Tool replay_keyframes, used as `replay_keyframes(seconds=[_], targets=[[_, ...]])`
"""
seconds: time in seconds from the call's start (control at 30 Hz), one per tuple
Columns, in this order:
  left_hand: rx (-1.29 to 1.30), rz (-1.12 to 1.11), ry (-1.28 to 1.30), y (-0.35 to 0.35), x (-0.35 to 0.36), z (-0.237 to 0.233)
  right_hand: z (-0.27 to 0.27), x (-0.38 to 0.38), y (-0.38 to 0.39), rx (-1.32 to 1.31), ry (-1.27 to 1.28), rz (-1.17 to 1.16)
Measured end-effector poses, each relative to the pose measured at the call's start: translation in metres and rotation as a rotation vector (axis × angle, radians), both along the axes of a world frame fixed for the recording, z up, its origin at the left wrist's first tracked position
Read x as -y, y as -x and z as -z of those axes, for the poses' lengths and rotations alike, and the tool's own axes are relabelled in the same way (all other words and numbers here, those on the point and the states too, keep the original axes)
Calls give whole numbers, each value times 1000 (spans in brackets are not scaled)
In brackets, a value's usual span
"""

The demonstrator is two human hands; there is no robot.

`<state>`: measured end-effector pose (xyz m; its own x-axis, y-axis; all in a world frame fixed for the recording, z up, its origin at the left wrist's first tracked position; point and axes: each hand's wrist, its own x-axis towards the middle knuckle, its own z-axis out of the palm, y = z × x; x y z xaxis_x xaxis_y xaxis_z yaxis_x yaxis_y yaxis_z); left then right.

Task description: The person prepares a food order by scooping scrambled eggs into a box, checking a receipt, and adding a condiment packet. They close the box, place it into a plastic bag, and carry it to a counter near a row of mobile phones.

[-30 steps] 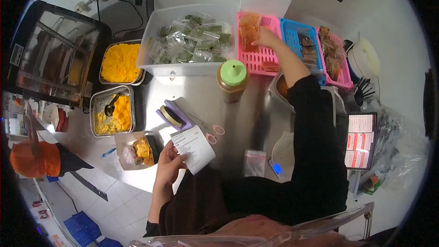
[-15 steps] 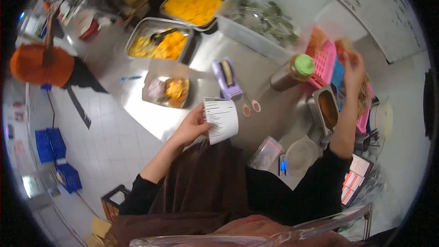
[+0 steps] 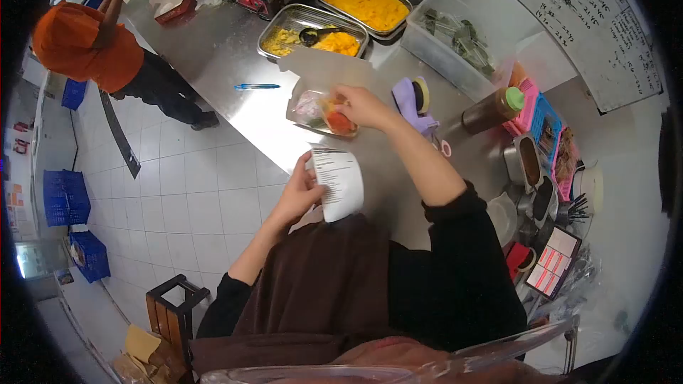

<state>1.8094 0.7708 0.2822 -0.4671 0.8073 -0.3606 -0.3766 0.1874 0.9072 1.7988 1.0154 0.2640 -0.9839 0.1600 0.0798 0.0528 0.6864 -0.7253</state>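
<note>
My left hand [image 3: 297, 198] pinches a printed paper slip [image 3: 339, 183] in front of the brown apron. Over an open paper food box [image 3: 290, 115] on the steel counter is my right hand [image 3: 364, 108], its fingers closed on a small clear packet with orange-red contents [image 3: 341, 122]. The packet is at the box's right side; whether it rests on the food cannot be told. Beside it in the box lies a pale pinkish wrapped bundle [image 3: 308, 105]. The box's lid [image 3: 329, 69] stands raised at the back. My hand hides part of the box.
Behind the box are metal trays of yellow food [image 3: 365, 1] and a clear bin of leaves [image 3: 455, 39]. A purple tape dispenser [image 3: 407, 101], a green-capped bottle [image 3: 491, 112] and pink and blue baskets [image 3: 544, 122] stand right. A blue pen [image 3: 257, 87] lies left. A person in orange [image 3: 82, 46] stands beyond.
My right hand has moved left from the baskets to the food box, bringing the orange-red packet. My left hand still holds the paper slip. The camera view has shifted.
</note>
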Motion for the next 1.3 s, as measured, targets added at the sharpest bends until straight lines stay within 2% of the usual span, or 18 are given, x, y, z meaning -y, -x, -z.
replay_keyframes(seconds=[0.07,0.17,0.27,0.3,0.37,0.47,0.57,0.6,0.7,0.77,0.83,0.93,1.03,1.07,1.17,1.23,1.27,1.3], targets=[[35,-138,-8,13,28,9,36,9,41,24,-66,-14],[48,-223,53,34,64,16,49,26,72,244,-142,36],[6,-358,-31,46,90,22,63,38,79,89,-240,239],[-24,-395,-65,48,96,20,58,44,75,-36,-304,309],[-205,-300,-50,58,101,9,40,55,54,-280,-442,453],[-362,-319,-34,65,91,7,48,54,4,-336,-142,593],[-698,-37,-96,76,72,30,77,61,-80,-194,-101,769],[-667,27,-169,74,60,20,86,65,-108,-134,-50,821],[-823,363,-347,69,24,26,117,67,-173,-177,-136,977],[-849,516,-435,60,-12,58,121,66,-190,-223,-133,1071],[-873,501,-309,42,-35,123,114,72,-192,-262,-94,1159],[-1106,560,-91,32,-49,137,108,83,-176,-215,-295,952],[-1242,425,59,28,-52,118,108,108,-148,32,-306,581],[-1265,373,27,33,-50,121,108,115,-139,38,-312,583],[-1401,111,-96,85,-44,135,108,118,-121,64,-320,572],[-1517,-110,125,142,-40,120,109,111,-115,104,-286,543],[-1562,-321,133,175,-40,121,109,109,-114,106,-300,516],[-1480,-231,344,207,-39,107,109,105,-111,106,-318,486]])
